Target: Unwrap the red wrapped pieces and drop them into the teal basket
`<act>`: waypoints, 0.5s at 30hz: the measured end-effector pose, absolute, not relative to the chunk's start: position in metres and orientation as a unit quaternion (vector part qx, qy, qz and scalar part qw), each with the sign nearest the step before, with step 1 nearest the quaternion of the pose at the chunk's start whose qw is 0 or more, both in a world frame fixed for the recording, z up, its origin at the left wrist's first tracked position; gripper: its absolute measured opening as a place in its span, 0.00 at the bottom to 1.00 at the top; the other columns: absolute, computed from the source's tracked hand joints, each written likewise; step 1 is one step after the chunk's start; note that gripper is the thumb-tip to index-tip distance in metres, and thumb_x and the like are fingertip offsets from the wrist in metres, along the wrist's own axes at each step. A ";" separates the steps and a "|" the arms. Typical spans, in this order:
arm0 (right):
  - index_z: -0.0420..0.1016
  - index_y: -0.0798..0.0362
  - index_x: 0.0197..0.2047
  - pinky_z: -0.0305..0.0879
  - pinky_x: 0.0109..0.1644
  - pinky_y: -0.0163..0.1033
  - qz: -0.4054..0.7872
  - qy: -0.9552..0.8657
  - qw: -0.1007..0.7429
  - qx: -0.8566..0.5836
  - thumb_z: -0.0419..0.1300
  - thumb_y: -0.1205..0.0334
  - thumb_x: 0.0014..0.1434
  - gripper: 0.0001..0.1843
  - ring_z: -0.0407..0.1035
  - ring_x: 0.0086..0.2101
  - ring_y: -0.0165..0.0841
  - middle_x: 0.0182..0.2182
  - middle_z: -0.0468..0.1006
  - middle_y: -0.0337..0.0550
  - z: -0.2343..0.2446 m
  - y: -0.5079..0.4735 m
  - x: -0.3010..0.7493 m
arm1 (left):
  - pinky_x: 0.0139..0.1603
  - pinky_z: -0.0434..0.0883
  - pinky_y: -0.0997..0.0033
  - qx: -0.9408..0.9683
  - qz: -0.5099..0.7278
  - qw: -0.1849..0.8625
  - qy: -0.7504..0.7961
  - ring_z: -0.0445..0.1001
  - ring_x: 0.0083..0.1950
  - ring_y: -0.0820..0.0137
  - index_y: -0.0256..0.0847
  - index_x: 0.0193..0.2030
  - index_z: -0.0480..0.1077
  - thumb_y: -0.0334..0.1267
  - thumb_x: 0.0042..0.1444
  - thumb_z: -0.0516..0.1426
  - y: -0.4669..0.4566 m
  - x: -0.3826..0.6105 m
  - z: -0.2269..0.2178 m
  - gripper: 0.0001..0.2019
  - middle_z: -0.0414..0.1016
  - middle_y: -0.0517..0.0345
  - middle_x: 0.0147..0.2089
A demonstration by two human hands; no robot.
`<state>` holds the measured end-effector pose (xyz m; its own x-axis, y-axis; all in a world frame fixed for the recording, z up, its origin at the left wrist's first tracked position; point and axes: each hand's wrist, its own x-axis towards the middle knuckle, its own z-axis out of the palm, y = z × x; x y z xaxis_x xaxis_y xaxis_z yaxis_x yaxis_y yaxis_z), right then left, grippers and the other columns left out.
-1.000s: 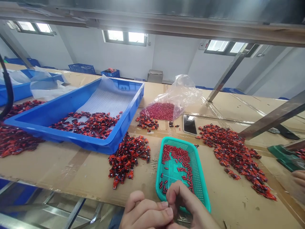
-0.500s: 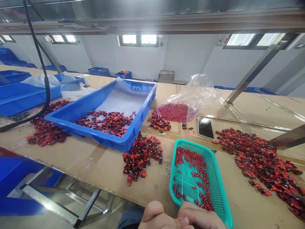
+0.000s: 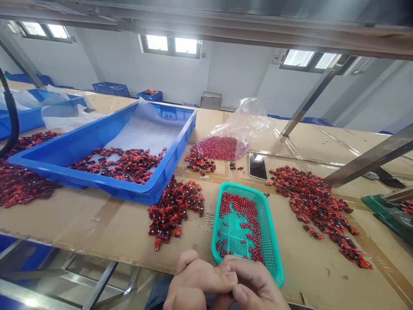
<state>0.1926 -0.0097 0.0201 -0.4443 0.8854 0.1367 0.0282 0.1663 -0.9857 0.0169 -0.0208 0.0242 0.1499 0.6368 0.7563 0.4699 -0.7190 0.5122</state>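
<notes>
My left hand (image 3: 196,282) and my right hand (image 3: 254,286) are pressed together at the bottom edge, fingers curled and pinched against each other. What they hold is hidden between the fingertips. They hover just in front of the near end of a teal mesh basket (image 3: 274,249) that carries several small red tubes (image 3: 240,211). A pile of red-and-black parts (image 3: 174,209) lies on the cardboard-covered table to the left of the basket. A larger pile of the same parts (image 3: 314,204) spreads to the right.
A blue tray (image 3: 97,140) with more red-and-black parts and a ribbed liner stands at the left. Behind the basket lie a clear bag of red tubes (image 3: 226,144) and a phone (image 3: 257,166). A green object (image 3: 387,213) and slanted metal struts (image 3: 368,161) stand at the right.
The view swung right and back again. My hands have come further up into view, still pinched together by the basket's near end.
</notes>
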 end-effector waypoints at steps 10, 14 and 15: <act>0.85 0.47 0.47 0.79 0.39 0.43 0.152 -0.628 0.392 -0.655 0.59 0.38 0.66 0.23 0.81 0.38 0.45 0.43 0.86 0.50 -0.005 0.011 0.303 | 0.57 0.62 0.63 0.809 0.364 -0.059 0.458 0.83 0.49 0.65 0.45 0.43 0.70 0.27 0.68 0.57 0.001 -0.034 0.001 0.08 0.87 0.58 0.47; 0.84 0.50 0.43 0.75 0.41 0.56 -0.032 -0.655 0.239 -0.716 0.51 0.35 0.64 0.30 0.78 0.38 0.55 0.36 0.83 0.55 -0.041 0.028 0.360 | 0.56 0.59 0.63 0.816 0.314 -0.078 0.478 0.81 0.51 0.63 0.46 0.47 0.75 0.22 0.65 0.53 0.008 -0.065 -0.015 0.15 0.87 0.60 0.49; 0.84 0.50 0.41 0.74 0.42 0.58 -0.057 -0.660 0.213 -0.718 0.49 0.35 0.65 0.31 0.77 0.38 0.56 0.35 0.82 0.56 -0.047 0.031 0.366 | 0.56 0.59 0.63 0.821 0.303 -0.079 0.477 0.81 0.52 0.63 0.46 0.48 0.76 0.21 0.64 0.53 0.010 -0.068 -0.019 0.17 0.87 0.60 0.51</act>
